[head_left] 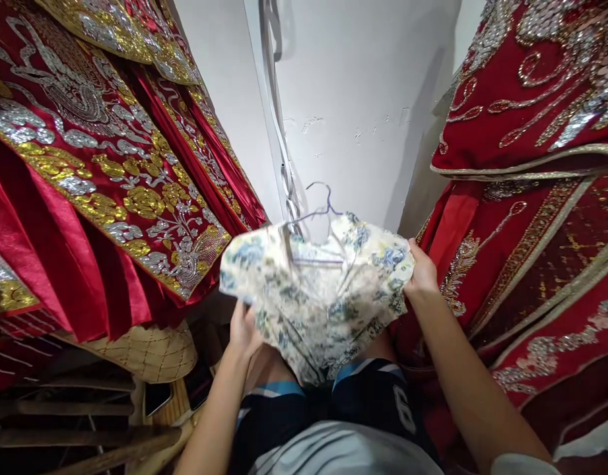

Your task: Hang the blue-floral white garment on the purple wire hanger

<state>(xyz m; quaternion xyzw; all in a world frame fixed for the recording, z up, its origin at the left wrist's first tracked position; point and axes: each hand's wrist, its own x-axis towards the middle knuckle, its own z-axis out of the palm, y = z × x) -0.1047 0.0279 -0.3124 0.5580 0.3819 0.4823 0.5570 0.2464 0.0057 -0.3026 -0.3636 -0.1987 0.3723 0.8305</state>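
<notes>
A cream short-sleeved floral blouse (328,297), patterned in blue, green and yellow, hangs on a thin purple wire hanger (327,201) in front of my lap. The hanger's hook stands up past the neckline, and its lower bar shows inside the neck opening. With my right hand (423,269) I pinch the edge of the sleeve on the right. Below the sleeve on the left, my left hand (245,330) is closed on the blouse's side; its fingertips are partly hidden by the cloth. The front of the blouse is slightly blurred.
Red garments with gold and silver embroidery (150,204) hang at left, and beaded dark red garments (526,231) hang at right. A pale metal rail (271,99) runs along the white wall (353,79). Wooden chair parts (61,409) and a phone-like dark object (158,398) lie lower left.
</notes>
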